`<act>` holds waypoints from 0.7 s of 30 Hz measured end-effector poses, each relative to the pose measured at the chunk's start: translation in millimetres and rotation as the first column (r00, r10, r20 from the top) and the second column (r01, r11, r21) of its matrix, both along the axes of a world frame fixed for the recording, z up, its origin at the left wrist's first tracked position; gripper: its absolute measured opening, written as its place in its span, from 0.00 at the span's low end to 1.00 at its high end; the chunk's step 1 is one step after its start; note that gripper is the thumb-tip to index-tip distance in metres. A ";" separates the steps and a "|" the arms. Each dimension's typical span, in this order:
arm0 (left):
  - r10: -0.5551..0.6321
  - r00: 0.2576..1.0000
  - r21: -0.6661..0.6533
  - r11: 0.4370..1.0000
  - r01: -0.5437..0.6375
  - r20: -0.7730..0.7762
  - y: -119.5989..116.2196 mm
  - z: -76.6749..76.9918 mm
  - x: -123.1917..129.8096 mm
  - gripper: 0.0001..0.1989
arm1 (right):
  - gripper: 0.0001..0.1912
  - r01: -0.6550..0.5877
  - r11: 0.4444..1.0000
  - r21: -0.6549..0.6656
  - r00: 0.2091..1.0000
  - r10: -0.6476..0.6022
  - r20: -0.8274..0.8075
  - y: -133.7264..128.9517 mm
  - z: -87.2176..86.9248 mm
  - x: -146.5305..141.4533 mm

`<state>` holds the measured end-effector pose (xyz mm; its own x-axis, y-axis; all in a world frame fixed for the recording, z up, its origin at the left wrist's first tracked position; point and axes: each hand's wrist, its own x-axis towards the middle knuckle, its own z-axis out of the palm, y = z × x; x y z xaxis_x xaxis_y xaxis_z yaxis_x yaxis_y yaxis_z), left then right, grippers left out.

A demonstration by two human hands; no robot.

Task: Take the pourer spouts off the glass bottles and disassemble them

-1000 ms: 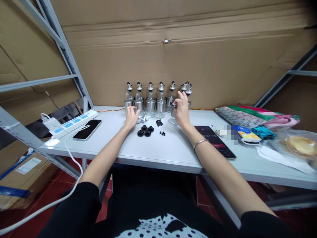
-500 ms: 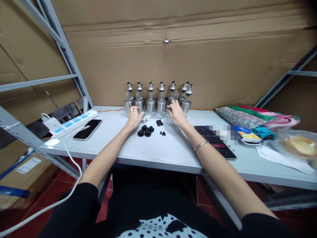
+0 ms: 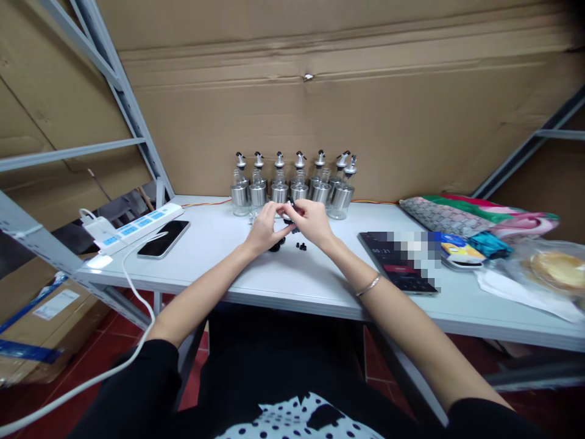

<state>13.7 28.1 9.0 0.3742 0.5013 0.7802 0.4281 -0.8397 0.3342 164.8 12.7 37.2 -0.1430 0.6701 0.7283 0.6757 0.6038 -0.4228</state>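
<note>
Over the middle of the table my left hand (image 3: 265,228) and my right hand (image 3: 314,222) meet, fingers pinched together. Between the fingertips is a small pour spout (image 3: 291,202) with dark parts, mostly covered by the fingers. Black rubber stoppers (image 3: 275,247) lie beneath my left hand, largely hidden. Small black plugs (image 3: 301,246) are on the table just below the hands. Behind the hands stand glass bottles with steel sleeves (image 3: 239,196) in two rows. Silver spouts with black flaps (image 3: 300,160) top those at the back. Something silvery (image 3: 253,215) lies left of my left hand.
At left are a white power strip (image 3: 141,227), its cable and a phone (image 3: 164,239). To the right lie a dark-screened device (image 3: 400,268), a colourful pouch (image 3: 475,216), small packets (image 3: 457,247) and wrapped food (image 3: 555,268). Cardboard (image 3: 365,116) closes the back.
My hands have come together from either side, my right hand leaving the bottles and my left moving right. The pour spout is now between their fingers, and the stoppers are mostly covered.
</note>
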 end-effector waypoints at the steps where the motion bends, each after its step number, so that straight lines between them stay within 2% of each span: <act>1: 0.005 1.000 -0.003 1.000 -0.005 0.006 -0.7 1.0 -0.8 0.11 | 0.22 -0.015 1.000 0.001 1.000 0.015 0.013 -2.3 -0.1 -1.3; 4: 0.021 0.999 -0.020 1.000 -0.020 0.032 -4.3 4.2 -3.1 0.05 | 0.16 -0.107 0.992 0.067 0.988 0.099 0.115 -4.8 1.4 0.9; 7: 0.014 0.998 -0.058 0.998 -0.011 0.065 -9.1 6.1 -4.0 0.07 | 0.18 -0.190 0.970 0.152 0.965 0.156 0.211 -4.7 5.5 8.0; 12: -0.103 0.994 -0.129 0.986 0.107 0.036 -12.6 5.1 0.3 0.07 | 0.19 -0.214 0.956 0.201 0.950 0.156 0.271 -4.6 8.3 11.8; 16: -0.095 0.995 -0.190 0.977 0.096 0.017 -11.6 4.2 3.8 0.09 | 0.20 -0.225 0.948 0.225 0.947 0.159 0.280 -3.4 5.9 8.1; 19: -0.096 0.994 -0.220 0.970 0.106 0.057 -11.6 4.8 4.1 0.09 | 0.20 -0.232 0.941 0.245 0.950 0.165 0.265 -3.1 5.8 7.4; 21: -0.140 0.981 -0.279 0.945 0.173 0.132 -12.5 5.4 3.4 0.07 | 0.21 -0.239 0.931 0.276 0.950 0.165 0.265 -3.3 7.0 8.9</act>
